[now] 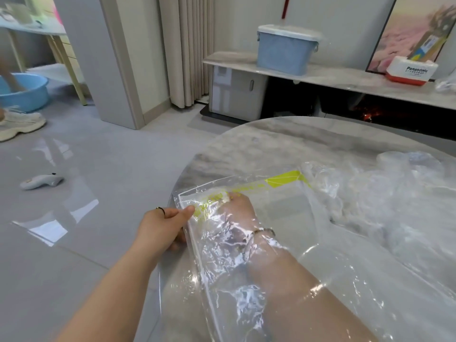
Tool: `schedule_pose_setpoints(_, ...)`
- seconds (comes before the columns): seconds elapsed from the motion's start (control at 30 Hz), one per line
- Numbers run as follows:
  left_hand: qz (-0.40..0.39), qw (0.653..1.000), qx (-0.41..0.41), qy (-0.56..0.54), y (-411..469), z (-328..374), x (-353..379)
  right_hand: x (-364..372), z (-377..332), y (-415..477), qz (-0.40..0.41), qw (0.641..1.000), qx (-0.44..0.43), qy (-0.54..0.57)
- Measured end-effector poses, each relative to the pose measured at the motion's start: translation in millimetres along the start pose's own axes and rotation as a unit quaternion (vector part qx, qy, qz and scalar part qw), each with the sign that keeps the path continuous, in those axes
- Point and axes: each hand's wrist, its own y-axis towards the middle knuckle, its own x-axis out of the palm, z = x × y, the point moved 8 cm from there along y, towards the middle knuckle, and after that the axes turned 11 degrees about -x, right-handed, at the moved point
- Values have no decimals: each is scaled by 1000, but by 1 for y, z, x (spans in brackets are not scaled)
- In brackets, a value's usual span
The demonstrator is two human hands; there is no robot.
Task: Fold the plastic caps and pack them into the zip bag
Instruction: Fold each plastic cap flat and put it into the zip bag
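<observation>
Head view: one hand deep in the zip bag, the other holding its edge

The zip bag [283, 218] is clear plastic with a yellow band [283, 180] across its far end. It lies flat on the near left part of a round marble table [271, 144], creased and shiny around the arm inside it. The plastic caps [370, 193] are a crumpled, see-through heap on the table just right of the bag, touching its right side.

A white and red box [410, 71] on the shelf behind reads "Panasonic".

The left hand [160, 228], wearing a dark ring [160, 209], pinches the bag's left edge, thumb on top and fingers underneath. The right hand [237, 208], with a bracelet [265, 230] at the wrist, is inside the bag near the yellow band; its fingers bend downward, but the plastic hides whether they hold anything
</observation>
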Motion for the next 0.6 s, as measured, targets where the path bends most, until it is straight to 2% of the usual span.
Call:
schedule_pose_setpoints(0.2,-9,1000,-21,-18,2,-4,5,-4,-5,-4,26,994,0,107)
schedule_pose_setpoints(0.3,-6,999,-26,-20,4,-7,4,-8,4,-1,64,996,-28,51)
schedule_pose_setpoints(0.4,-11,999,-34,-18,6,-8,5,-5,2,1,33,998,-47,27)
schedule_pose_setpoints(0.53,-13,999,-49,-3,9,-7,7,1,-7,1,41,997,-54,34)
schedule_pose_setpoints(0.6,-17,998,-53,26,8,-6,10,8,-18,-1,19,996,-84,-9)
